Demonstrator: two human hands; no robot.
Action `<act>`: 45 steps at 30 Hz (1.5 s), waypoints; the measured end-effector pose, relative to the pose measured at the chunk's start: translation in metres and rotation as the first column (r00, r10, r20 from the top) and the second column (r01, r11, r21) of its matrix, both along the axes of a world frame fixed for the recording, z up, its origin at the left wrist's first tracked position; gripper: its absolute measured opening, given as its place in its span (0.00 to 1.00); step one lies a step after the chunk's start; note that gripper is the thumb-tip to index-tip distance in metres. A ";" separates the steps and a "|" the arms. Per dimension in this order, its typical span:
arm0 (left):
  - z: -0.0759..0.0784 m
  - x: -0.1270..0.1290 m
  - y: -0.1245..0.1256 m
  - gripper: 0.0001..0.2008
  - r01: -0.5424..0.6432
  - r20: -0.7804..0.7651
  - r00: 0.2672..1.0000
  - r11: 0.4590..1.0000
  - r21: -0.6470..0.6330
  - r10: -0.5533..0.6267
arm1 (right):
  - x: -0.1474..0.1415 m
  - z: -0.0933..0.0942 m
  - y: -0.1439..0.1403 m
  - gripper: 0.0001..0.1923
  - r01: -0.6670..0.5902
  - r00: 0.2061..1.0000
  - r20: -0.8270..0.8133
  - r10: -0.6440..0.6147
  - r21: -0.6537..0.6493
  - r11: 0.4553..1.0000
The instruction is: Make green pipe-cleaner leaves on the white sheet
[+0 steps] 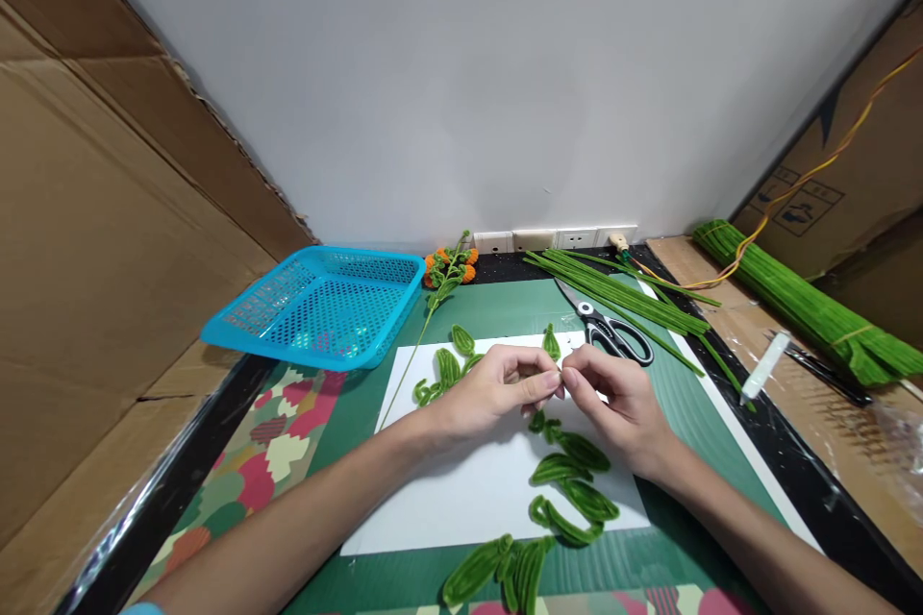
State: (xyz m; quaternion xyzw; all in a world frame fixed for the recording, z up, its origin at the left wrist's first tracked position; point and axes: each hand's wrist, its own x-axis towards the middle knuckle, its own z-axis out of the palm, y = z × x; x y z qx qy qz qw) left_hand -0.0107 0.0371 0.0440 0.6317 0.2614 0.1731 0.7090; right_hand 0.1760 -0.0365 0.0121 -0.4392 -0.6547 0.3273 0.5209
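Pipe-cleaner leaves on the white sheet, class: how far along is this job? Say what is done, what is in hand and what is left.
Done: several folded green leaves lie on the white sheet, and one orange-flowered stem lies behind. In hand: the left hand and right hand pinch a piece of a green leaf chain between their fingertips. Left: many straight green pipe cleaners lie unused beside the scissors.
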 end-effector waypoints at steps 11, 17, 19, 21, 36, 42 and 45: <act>0.008 0.000 -0.011 0.08 -0.140 0.018 0.988 0.828 0.543 0.155 | -0.010 -0.007 -0.002 0.17 0.003 0.957 -0.287 -0.048 -0.155 0.988; -0.009 -0.005 -0.010 0.06 -0.192 0.189 0.979 0.040 0.981 0.080 | -0.017 -0.004 -0.005 0.17 -0.029 0.920 -0.391 -0.029 -0.141 0.990; -0.011 -0.007 -0.007 0.07 -0.163 0.172 0.985 -0.222 0.961 0.021 | -0.016 -0.002 -0.006 0.18 -0.054 0.919 -0.393 -0.006 -0.141 0.989; -0.013 -0.008 -0.004 0.08 -0.150 0.158 0.987 -0.292 0.945 0.002 | -0.013 -0.001 -0.006 0.19 -0.078 0.932 -0.362 0.024 -0.136 0.988; -0.021 0.000 -0.022 0.06 -0.223 0.050 0.954 0.593 0.774 0.295 | 0.009 0.001 0.004 0.14 0.025 0.964 0.261 -0.055 0.116 0.993; -0.022 0.002 -0.024 0.12 -0.230 0.003 0.962 0.804 0.548 0.273 | 0.013 -0.002 0.006 0.12 0.032 0.929 0.364 -0.065 0.096 0.995; -0.025 0.002 -0.023 0.15 -0.250 -0.002 0.958 0.838 0.485 0.287 | 0.017 0.000 0.008 0.11 0.046 0.927 0.369 -0.063 0.054 0.997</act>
